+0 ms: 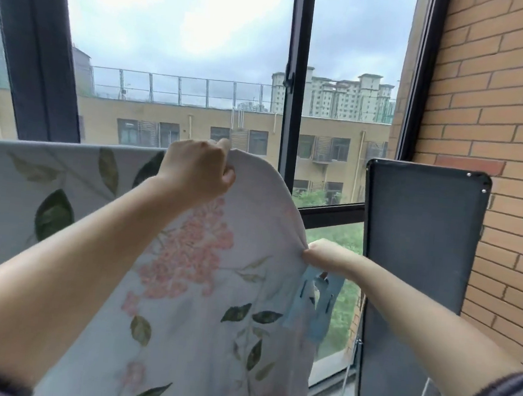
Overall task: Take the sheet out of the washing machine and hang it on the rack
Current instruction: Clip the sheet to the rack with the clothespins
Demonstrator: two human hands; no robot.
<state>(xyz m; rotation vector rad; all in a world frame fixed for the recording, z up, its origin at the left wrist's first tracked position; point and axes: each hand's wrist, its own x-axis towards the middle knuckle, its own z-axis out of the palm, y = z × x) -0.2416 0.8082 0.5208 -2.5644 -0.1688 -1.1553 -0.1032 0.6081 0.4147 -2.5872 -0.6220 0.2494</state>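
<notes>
Hands (197, 169) (328, 256) on soft floral sheet (200, 287)

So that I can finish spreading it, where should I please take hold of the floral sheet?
Pinch the sheet at its loose curved right edge, coming from the right: that hem hangs free, where left hand and right hand grip it.

Cut off at left, bottom edges: sheet (197, 287). Partly behind sheet, kind unclear: blue item (317, 302). Base of dark panel (415, 276) off frame. Fingertips of right hand (325, 255) buried in fabric.
</notes>
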